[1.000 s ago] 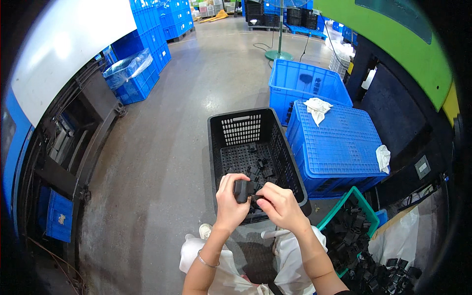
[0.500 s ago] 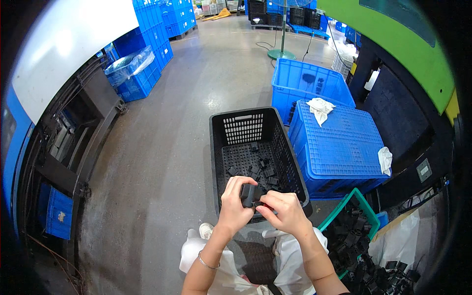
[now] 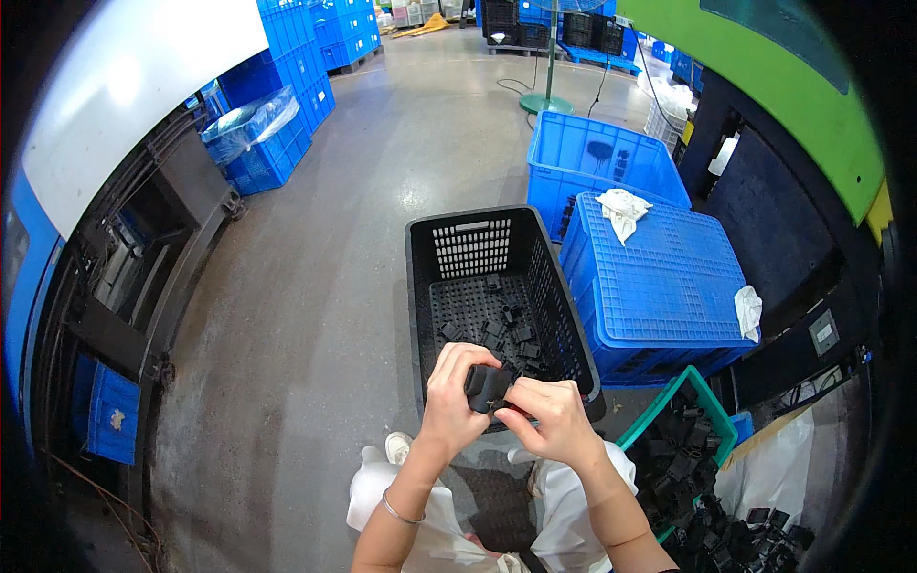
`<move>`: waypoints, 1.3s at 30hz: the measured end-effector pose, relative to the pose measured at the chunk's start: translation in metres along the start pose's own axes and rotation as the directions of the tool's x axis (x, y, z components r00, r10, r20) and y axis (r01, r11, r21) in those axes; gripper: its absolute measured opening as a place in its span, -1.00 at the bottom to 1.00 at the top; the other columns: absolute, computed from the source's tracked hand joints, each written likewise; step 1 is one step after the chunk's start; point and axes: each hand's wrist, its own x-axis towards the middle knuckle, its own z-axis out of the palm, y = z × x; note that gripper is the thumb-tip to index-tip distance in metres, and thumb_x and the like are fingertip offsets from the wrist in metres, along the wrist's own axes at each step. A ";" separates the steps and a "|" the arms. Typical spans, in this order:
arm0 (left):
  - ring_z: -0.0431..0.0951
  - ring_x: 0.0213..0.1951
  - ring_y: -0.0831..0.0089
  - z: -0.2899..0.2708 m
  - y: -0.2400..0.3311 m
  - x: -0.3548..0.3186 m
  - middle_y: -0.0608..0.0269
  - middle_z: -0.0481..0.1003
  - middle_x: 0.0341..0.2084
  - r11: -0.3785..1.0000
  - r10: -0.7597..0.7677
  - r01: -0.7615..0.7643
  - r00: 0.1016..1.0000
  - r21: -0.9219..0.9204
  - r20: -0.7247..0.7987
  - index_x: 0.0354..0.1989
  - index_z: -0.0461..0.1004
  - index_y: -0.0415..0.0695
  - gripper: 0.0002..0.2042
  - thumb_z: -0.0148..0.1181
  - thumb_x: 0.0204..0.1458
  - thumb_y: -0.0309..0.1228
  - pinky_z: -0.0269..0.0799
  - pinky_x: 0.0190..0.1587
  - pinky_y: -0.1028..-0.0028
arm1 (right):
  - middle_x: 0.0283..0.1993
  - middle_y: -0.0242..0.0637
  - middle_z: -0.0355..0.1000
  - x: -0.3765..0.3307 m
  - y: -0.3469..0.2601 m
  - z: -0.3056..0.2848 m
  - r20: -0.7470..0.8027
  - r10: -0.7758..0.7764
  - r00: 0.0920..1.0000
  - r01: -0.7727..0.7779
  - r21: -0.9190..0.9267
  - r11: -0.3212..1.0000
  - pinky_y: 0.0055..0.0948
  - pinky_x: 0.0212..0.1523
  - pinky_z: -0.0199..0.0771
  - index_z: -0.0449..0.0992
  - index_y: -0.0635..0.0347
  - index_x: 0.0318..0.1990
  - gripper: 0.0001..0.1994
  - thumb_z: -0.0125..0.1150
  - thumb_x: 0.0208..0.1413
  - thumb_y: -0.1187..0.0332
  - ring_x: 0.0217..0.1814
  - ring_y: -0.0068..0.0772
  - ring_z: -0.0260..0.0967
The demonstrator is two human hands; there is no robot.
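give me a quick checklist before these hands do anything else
1. Left hand gripping the black part: ok.
2. Right hand at the part: ok, fingertips at its side.
3. Right hand pinching a separate piece: cannot tell, fingers cover it.
4. Black crate open and upright: ok.
5. Pieces all inside the green bin: not ok, a heap of black pieces lies beside it.

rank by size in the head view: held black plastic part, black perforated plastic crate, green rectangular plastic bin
1. Black perforated plastic crate
2. Green rectangular plastic bin, partly covered
3. Held black plastic part
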 end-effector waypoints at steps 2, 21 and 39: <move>0.45 -0.23 0.09 0.000 0.001 0.001 0.08 0.44 -0.36 1.000 0.012 -0.012 1.000 -0.004 -0.002 -0.34 0.40 -0.20 -0.64 0.32 -0.43 -0.55 0.38 -0.15 0.25 | -0.57 -0.26 0.34 0.000 -0.003 0.000 -0.012 0.006 1.000 -0.006 -0.004 1.000 -0.35 -0.62 0.33 0.42 0.20 -0.52 -0.80 0.29 -0.04 0.31 -0.62 -0.21 0.36; 0.45 -0.27 0.11 0.002 0.002 -0.005 0.12 0.45 -0.37 0.991 0.066 -0.081 0.989 -0.107 -0.134 -0.36 0.41 -0.19 -0.67 0.31 -0.40 -0.54 0.39 -0.17 0.26 | -0.59 -0.24 0.32 -0.002 -0.004 0.013 -0.113 -0.023 0.993 0.039 0.142 0.989 -0.36 -0.63 0.30 0.41 0.22 -0.52 -0.81 0.29 -0.06 0.35 -0.63 -0.19 0.34; 0.46 -0.27 0.12 0.006 0.008 -0.001 0.10 0.44 -0.38 0.997 -0.064 0.065 0.998 0.032 -0.019 -0.36 0.39 -0.21 -0.68 0.28 -0.39 -0.57 0.39 -0.18 0.29 | -0.55 -0.17 0.39 0.000 0.011 -0.004 0.067 0.050 0.996 -0.062 0.192 0.979 -0.27 -0.55 0.36 0.43 0.26 -0.50 -0.79 0.26 0.00 0.32 -0.55 -0.11 0.39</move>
